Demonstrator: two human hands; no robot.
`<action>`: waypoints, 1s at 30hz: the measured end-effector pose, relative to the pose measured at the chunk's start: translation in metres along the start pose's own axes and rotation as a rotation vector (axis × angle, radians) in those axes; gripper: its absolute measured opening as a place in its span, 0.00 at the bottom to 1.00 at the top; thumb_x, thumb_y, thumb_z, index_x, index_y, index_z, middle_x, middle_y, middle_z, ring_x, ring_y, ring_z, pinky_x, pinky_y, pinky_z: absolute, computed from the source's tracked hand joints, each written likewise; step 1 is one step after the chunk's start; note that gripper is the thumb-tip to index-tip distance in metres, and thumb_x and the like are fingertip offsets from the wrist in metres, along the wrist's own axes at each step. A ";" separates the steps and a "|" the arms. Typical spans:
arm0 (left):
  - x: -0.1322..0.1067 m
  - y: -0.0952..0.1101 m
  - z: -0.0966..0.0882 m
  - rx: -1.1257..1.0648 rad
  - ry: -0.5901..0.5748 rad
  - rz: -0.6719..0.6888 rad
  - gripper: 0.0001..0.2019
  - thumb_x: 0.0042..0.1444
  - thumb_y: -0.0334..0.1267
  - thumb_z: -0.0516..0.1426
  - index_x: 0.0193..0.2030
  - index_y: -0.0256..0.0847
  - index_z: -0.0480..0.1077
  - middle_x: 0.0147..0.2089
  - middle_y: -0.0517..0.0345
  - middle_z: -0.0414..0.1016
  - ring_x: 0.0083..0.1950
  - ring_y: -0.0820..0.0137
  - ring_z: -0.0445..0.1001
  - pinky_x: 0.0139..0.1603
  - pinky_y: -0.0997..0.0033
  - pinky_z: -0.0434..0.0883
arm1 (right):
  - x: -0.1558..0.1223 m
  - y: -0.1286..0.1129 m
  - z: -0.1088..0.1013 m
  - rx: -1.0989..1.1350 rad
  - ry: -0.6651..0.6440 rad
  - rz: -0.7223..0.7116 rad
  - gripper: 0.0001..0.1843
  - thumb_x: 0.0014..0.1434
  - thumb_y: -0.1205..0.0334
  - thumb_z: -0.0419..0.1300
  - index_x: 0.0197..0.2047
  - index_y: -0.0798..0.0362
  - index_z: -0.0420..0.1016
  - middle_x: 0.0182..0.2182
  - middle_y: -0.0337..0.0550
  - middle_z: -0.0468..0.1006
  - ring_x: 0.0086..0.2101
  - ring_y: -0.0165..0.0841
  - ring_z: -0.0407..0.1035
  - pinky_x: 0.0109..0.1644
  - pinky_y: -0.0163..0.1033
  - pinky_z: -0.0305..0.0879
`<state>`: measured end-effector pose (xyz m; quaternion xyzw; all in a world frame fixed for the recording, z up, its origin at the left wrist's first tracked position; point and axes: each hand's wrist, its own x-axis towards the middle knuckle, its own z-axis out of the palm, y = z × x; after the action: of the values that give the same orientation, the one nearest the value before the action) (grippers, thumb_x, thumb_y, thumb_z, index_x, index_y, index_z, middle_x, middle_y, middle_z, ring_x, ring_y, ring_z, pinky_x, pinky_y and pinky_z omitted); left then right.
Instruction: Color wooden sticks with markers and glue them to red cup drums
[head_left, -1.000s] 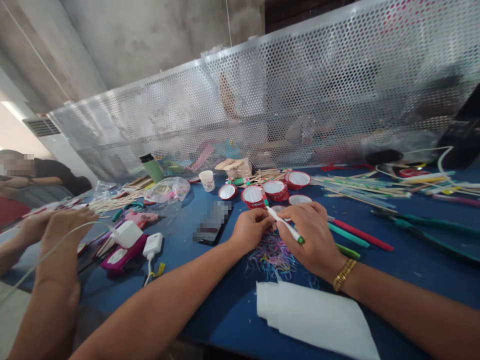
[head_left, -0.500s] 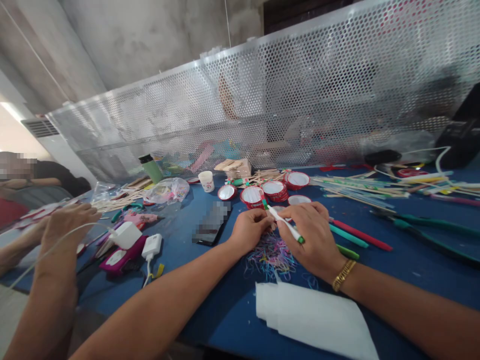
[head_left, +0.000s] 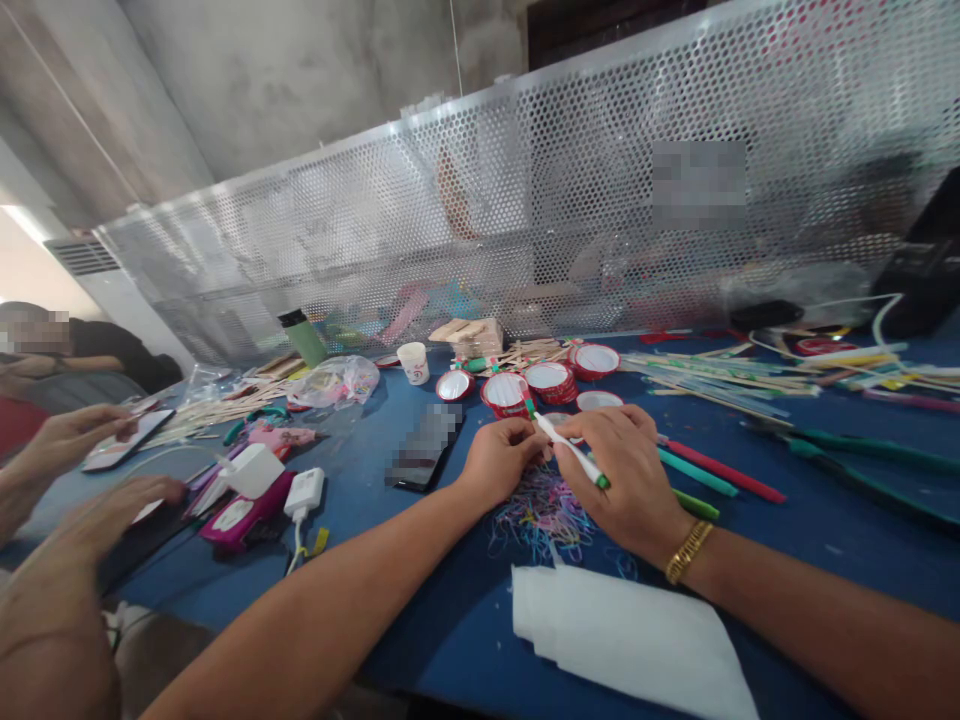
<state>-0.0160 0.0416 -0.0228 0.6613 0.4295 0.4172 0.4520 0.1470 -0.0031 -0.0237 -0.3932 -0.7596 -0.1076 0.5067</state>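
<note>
Head view: at mid bench (head_left: 450, 600), white pen (head_left: 564, 440) is being held aslant, prob. for tip control, R hand (head_left: 626, 470) fingers curled round it; L hand (head_left: 501, 458) fingers are being bent in alongside, hold can't be told. Twd front edge, space is being crowded by threads (head_left: 551, 515) & white sheet (head_left: 630, 630); far edge is being blocked by red tubs (head_left: 504, 393).

At the left, the co-worker's farther hand (head_left: 79, 435) and nearer hand (head_left: 124, 510), raised close together before, have parted and come down. The farther one now reaches over a phone (head_left: 133, 444) that was out of sight; the nearer, blurred, lies low by a dark flat thing (head_left: 146, 546). The white cable (head_left: 161, 449), which crossed before the nearer forearm, now curves behind that hand.
</note>
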 end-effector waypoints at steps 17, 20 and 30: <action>0.002 -0.003 0.000 0.003 0.000 0.025 0.16 0.52 0.48 0.62 0.23 0.39 0.68 0.21 0.62 0.68 0.23 0.75 0.63 0.26 0.74 0.59 | 0.000 0.004 0.001 0.058 0.046 0.097 0.07 0.62 0.60 0.59 0.43 0.48 0.74 0.39 0.40 0.82 0.40 0.37 0.74 0.52 0.48 0.56; 0.002 -0.002 0.001 -0.002 -0.008 0.008 0.16 0.52 0.48 0.61 0.23 0.39 0.68 0.23 0.61 0.70 0.24 0.75 0.63 0.26 0.73 0.59 | -0.002 0.007 0.003 0.079 0.044 0.113 0.06 0.63 0.61 0.58 0.43 0.50 0.72 0.37 0.41 0.81 0.38 0.36 0.74 0.51 0.47 0.57; 0.003 -0.006 -0.001 -0.005 -0.014 0.009 0.19 0.50 0.54 0.62 0.23 0.38 0.68 0.22 0.62 0.68 0.24 0.75 0.63 0.26 0.74 0.59 | 0.000 0.002 -0.003 0.144 -0.016 0.080 0.09 0.65 0.61 0.55 0.41 0.47 0.77 0.38 0.38 0.83 0.39 0.35 0.74 0.50 0.47 0.55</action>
<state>-0.0168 0.0463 -0.0274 0.6651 0.4223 0.4155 0.4546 0.1505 -0.0036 -0.0222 -0.3865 -0.7532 -0.0294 0.5314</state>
